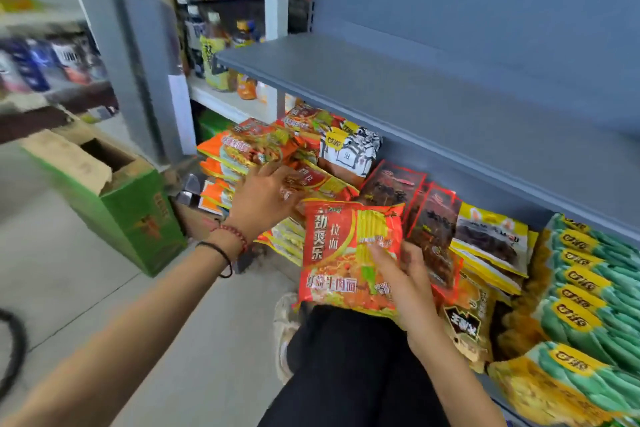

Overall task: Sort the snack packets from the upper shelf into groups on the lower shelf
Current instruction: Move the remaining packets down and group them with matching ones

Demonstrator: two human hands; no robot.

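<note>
While the right hand (412, 291) grips a red noodle packet (343, 246) near its lower right corner, thumb pressed across the front, the packet is held upright above the person's dark-trousered knee, just in front of the stocked rows under the grey shelf board (415, 104). The left hand (263, 199) reaches onto a pile of orange noodle packets (256, 146), fingers spread and relaxed, closing on none. Dark red packets (433, 236) and green-and-yellow packets (595, 288) stand to the right. A green carton (131, 218) sits on the floor.
</note>
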